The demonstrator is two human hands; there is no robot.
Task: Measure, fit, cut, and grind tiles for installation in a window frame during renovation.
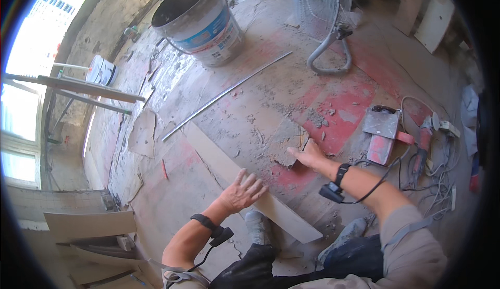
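A long, narrow beige strip [229, 166], like a cut board or tile, lies slantwise on the dusty floor in front of my feet. My left hand [242, 191] is over its middle, fingers apart, with nothing in its grasp. Ahead and to the right, my right hand [311, 154] has its fingers closed at the edge of a rough, grey-brown flat piece [285, 139] with a ragged outline. The fingertips partly hide where they meet it. Beyond the strip rests a long metal ruler [226, 96], and a thin red marker or pencil [164, 169] is to the left.
A large dirty bucket [208, 34] stands ahead, beside a caged fan [323, 8]. At right are a dusty red-and-grey box-shaped thing [382, 135], a red power tool [423, 143] and tangled cords [442, 172]. Board offcuts [88, 224] lie at lower left. Rubble is scattered about.
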